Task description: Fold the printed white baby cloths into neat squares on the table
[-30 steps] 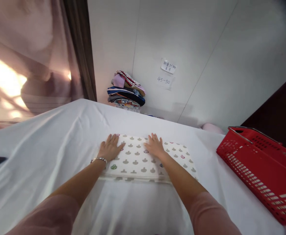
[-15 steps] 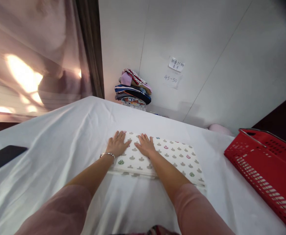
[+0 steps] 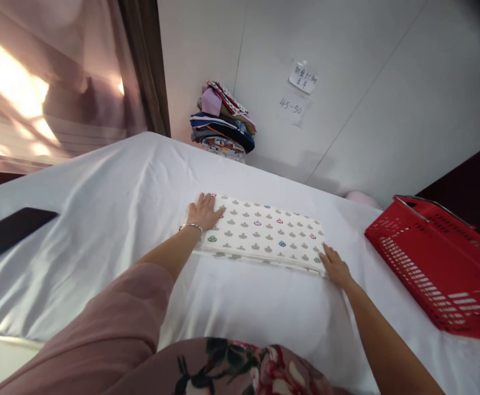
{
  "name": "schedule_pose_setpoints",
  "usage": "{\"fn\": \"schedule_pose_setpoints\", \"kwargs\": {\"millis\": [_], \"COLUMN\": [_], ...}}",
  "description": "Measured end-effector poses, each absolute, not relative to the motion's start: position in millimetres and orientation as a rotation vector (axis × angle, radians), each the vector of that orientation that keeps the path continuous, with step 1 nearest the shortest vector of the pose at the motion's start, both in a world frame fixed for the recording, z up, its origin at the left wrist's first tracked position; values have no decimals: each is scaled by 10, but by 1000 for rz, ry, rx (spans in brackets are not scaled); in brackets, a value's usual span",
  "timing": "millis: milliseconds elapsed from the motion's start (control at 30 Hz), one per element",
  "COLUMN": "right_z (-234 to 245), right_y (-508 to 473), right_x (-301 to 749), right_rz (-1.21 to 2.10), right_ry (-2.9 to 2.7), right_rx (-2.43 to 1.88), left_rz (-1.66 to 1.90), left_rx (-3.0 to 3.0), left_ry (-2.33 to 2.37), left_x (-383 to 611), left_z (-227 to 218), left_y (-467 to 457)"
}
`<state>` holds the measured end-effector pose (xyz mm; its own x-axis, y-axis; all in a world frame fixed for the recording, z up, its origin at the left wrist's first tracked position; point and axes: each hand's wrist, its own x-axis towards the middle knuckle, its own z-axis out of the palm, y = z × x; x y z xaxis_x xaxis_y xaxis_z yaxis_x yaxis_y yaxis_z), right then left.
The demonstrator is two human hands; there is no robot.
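Note:
A white cloth (image 3: 260, 236) printed with grey, red, blue and green mushroom shapes lies folded into a flat, long rectangle on the white-covered table. My left hand (image 3: 205, 213), with a bracelet at the wrist, rests flat on the cloth's left end, fingers and thumb spread. At the near right corner my right hand (image 3: 335, 265) touches the cloth's short edge with its fingers stretched out. Whether any fingertips are under that edge cannot be made out.
A red plastic basket (image 3: 429, 263) stands on the right of the white-covered table (image 3: 120, 230). On the left lies a black phone-like slab (image 3: 13, 230). Several folded fabrics are stacked in a pile (image 3: 223, 123) against the wall, near paper notes (image 3: 303, 77). A curtain (image 3: 100, 71) hangs at left.
My right hand has slid from the cloth's left-middle to its near right corner. My left hand stays on the left end. The view has tilted down slightly.

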<state>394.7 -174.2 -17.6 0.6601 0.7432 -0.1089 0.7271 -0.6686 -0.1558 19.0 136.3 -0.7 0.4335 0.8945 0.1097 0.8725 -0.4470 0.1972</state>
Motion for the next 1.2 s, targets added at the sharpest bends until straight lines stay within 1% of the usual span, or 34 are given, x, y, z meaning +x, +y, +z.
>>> {"fn": "schedule_pose_setpoints", "kwargs": {"millis": [67, 133, 233, 300, 400, 500, 700, 800, 900, 1000, 1200], "right_z": [-216, -201, -114, -74, -102, -179, -148, -89, -44, -16, -7], "right_y": [-1905, -1936, -1854, -1789, -1739, -1740, -1754, -1699, -1546, -1333, -1105], "right_x": [3964, 3865, 3597, 3418, 3248, 3209, 3207, 3090, 2887, 2656, 2368], "right_rz": [213, 91, -82, -125, -125, -113, 29, -12, -59, -36, 10], "right_ry": [-1154, -1138, -1254, -1373, -1532, -1619, -1538, -1547, -1665, -1760, -1827], "right_rx": [-2764, -2750, -2673, -2607, -2566, -2571, -2524, -2318, -1989, -1821, -1773], "left_rz": [306, 295, 230, 245, 328, 319, 374, 516, 692, 698, 600], "left_rx": [2560, 2547, 2480, 2474, 2643, 2718, 2648, 2673, 2709, 2711, 2705], "left_ry": [1579, 1561, 1549, 1543, 1412, 1345, 1372, 1336, 1095, 743, 622], "left_x": [192, 197, 190, 147, 8, -148, -232, -186, -28, 230, 562], "left_z": [6, 52, 171, 234, 228, 137, 66, 106, 155, 162, 69], "left_y": [1370, 1385, 1383, 1325, 1145, 981, 1005, 933, 651, 295, 1]}}
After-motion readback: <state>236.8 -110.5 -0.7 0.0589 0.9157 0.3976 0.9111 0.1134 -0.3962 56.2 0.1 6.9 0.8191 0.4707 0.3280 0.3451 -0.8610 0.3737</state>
